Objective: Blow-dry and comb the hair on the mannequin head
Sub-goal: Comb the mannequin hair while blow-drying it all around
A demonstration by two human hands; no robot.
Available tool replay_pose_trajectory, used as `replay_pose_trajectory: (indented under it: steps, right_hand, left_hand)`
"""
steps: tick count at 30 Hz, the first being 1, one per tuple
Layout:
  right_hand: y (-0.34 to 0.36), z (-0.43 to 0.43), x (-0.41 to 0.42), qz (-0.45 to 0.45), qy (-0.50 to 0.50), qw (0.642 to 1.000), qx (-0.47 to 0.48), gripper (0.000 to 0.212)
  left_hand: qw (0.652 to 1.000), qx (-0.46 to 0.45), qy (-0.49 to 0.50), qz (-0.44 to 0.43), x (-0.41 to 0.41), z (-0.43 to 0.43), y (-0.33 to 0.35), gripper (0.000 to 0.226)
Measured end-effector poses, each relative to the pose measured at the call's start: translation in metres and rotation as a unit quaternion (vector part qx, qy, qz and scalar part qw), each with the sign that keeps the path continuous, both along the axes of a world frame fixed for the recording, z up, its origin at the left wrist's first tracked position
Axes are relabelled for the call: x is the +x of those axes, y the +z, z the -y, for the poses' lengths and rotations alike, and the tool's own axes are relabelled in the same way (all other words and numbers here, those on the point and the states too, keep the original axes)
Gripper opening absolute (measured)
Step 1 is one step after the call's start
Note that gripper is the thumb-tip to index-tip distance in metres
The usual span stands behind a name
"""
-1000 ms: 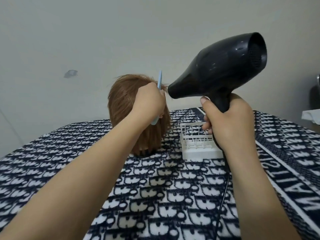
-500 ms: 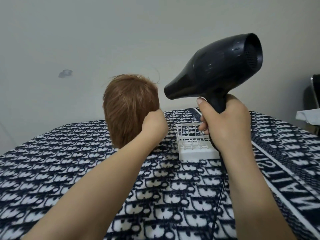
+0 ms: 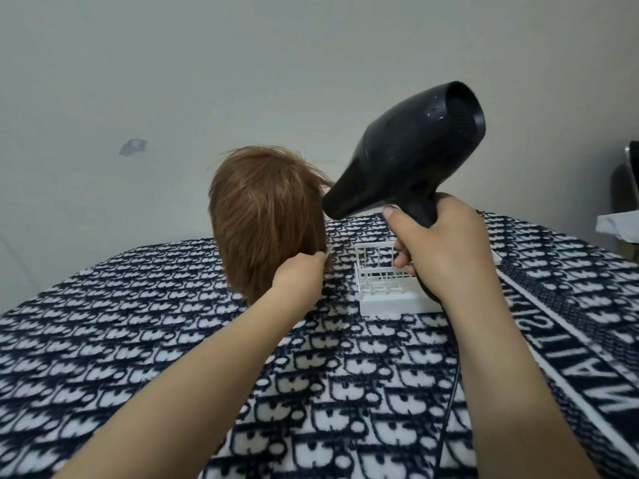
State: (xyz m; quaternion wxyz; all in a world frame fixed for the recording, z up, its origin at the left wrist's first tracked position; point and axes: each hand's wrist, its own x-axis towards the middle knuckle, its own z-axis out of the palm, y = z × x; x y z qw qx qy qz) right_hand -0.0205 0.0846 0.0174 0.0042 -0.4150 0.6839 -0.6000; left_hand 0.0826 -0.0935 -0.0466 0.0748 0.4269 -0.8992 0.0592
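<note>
Your right hand (image 3: 446, 250) has its fingers wrapped tight round the handle of the black hair dryer (image 3: 408, 153). The nozzle tilts down toward your left and ends just beside the upper right side of the mannequin head (image 3: 266, 202). I can't say it's touching.

Your left hand (image 3: 299, 278) is balled up against the lower right edge of the reddish-brown hair (image 3: 249, 264). Only a pale tip of the comb (image 3: 328, 251) pokes out above the knuckles, so the grip itself is hidden.

Container-wise, a white basket (image 3: 383, 302) with thin bars on a solid base sits between your hands. It's right behind the right one, which covers part of it. Can't tell what's in it.

The dryer's cord (image 3: 447, 406) drops from under your right hand along the inside of that forearm. Everything sits on a navy-and-white patterned blanket (image 3: 121, 340) with a lettered stripe out past your right arm.

There's a plain pale wall (image 3: 311, 63) behind, with a small grey mark (image 3: 133, 146) up and left of your left hand. Way off beyond your right hand there's a dark shape (image 3: 631, 181) and a white shape (image 3: 619, 224), both too cut off to tell.
</note>
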Motion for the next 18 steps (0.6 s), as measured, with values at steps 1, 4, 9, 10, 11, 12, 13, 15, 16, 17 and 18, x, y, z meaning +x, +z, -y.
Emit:
replay_pose_trajectory:
  steps: [1,4,9,10,11,12,13,15,16,17,18]
  right_hand:
    - [-0.001,0.001,0.000,-0.004,0.000,1.000,0.014,0.023]
    - [-0.004,0.003,0.000,-0.015,-0.002,0.999,0.052,0.025]
    - [-0.009,0.008,0.000,-0.025,0.005,0.996,0.080,0.027]
    - [-0.009,0.009,0.000,-0.027,0.007,0.996,0.082,0.027]
    - [-0.010,0.010,0.000,-0.026,0.009,0.996,0.081,0.027]
    - [-0.011,0.011,0.000,-0.026,0.011,0.996,0.080,0.026]
    - [-0.011,0.011,0.000,-0.026,0.013,0.996,0.079,0.026]
    - [-0.012,0.011,-0.001,-0.024,0.017,0.996,0.080,0.026]
    - [-0.012,0.011,-0.001,-0.023,0.020,0.996,0.082,0.026]
    - [-0.012,0.012,-0.001,-0.021,0.023,0.996,0.084,0.027]
    - [-0.013,0.012,-0.001,-0.020,0.025,0.996,0.087,0.027]
  left_hand:
    - [1.000,0.003,-0.003,0.009,0.002,-0.001,-0.001,0.030]
    - [1.000,0.005,-0.005,0.023,0.007,0.000,-0.009,0.037]
    - [0.998,0.028,-0.011,0.061,0.011,0.000,-0.021,0.042]
    - [0.998,0.033,-0.010,0.061,0.012,-0.001,-0.023,0.045]
    - [0.998,0.035,-0.010,0.057,0.014,-0.002,-0.025,0.048]
    - [0.998,0.038,-0.009,0.056,0.015,-0.004,-0.027,0.052]
    - [0.997,0.041,-0.007,0.058,0.016,-0.006,-0.027,0.056]
    - [0.997,0.030,-0.004,0.069,0.017,-0.011,-0.027,0.057]
    - [0.997,0.017,-0.003,0.072,0.017,-0.014,-0.025,0.054]
    - [0.997,0.004,-0.003,0.072,0.018,-0.018,-0.024,0.048]
    - [0.998,-0.006,-0.004,0.068,0.020,-0.022,-0.021,0.041]
